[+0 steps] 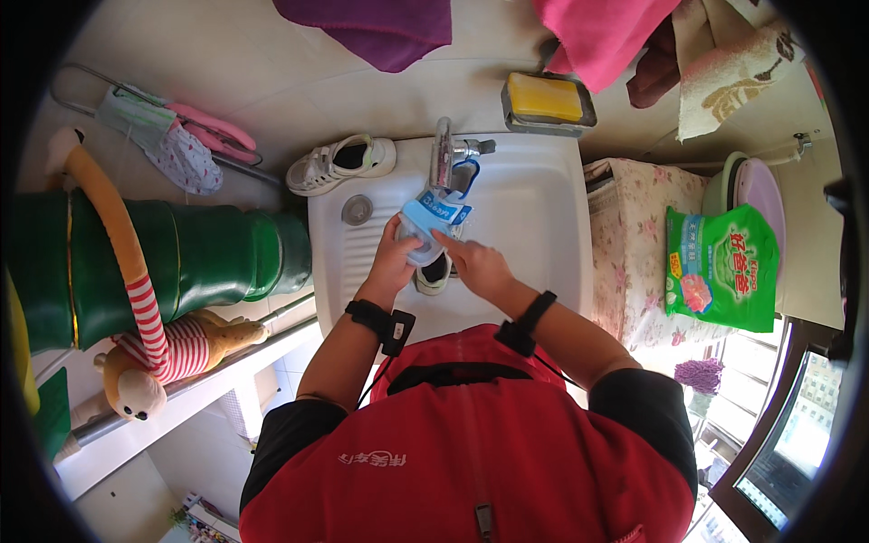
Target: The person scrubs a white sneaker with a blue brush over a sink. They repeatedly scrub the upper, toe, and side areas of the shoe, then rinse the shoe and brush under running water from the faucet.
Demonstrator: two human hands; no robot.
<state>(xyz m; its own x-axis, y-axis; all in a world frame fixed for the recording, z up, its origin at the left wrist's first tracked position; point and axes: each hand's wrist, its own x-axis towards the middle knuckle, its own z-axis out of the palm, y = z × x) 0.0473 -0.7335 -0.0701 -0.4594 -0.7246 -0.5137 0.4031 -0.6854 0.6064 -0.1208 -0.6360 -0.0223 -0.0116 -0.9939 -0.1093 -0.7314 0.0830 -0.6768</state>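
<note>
My left hand grips a clear and light-blue plastic package over the white sink. A blue printed card part at its upper end bears writing. My right hand touches the package's right side with an extended index finger; its thumb and other fingers are partly hidden. Beneath both hands, a shoe lies in the basin, mostly covered by the package. A white shoe rests on the sink's back left corner. Above the package stands the metal faucet, overlapping the card part in this view.
A yellow soap bar sits in a dish behind the sink. Right of it, a floral-covered appliance carries a green detergent bag. To the left are a green cylinder and a plush monkey. Cloths hang above.
</note>
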